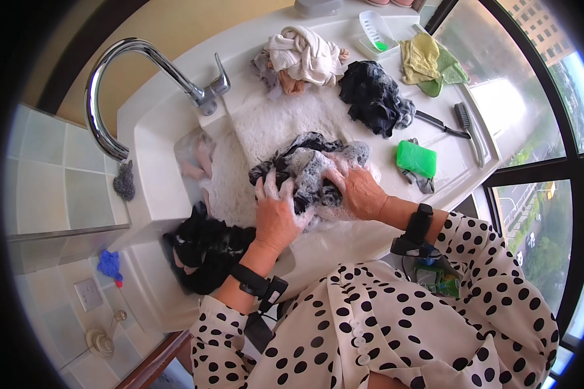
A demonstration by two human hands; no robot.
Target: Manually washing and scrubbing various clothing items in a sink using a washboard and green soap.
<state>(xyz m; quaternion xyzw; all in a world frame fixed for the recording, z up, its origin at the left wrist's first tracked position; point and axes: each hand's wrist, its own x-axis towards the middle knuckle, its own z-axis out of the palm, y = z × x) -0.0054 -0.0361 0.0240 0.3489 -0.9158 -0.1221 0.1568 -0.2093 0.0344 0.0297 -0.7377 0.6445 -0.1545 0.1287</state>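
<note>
A black garment (pixel 316 175) thick with white suds lies bunched on the washboard slope (pixel 282 114) of a white laundry sink. My left hand (pixel 277 209) grips its near left side with foamy fingers. On its right side my right hand (pixel 357 189) has hold of the cloth, the fingertips buried in lather. To the right, a green bar of soap (pixel 416 159) rests on a small dark grey cloth (pixel 421 182). Another wet black garment (pixel 374 97) with some foam sits beyond my right hand. More black clothing (pixel 209 250) lies in the basin, left of my left wrist.
A chrome faucet (pixel 141 46) arches over the basin's left side. White and tan clothes (pixel 304 56) are heaped at the back, near a clear soap dish (pixel 377 34). Yellow and green cloths (pixel 421 58), a brush (pixel 469 129) and a dark-handled tool (pixel 440 123) lie along the right ledge.
</note>
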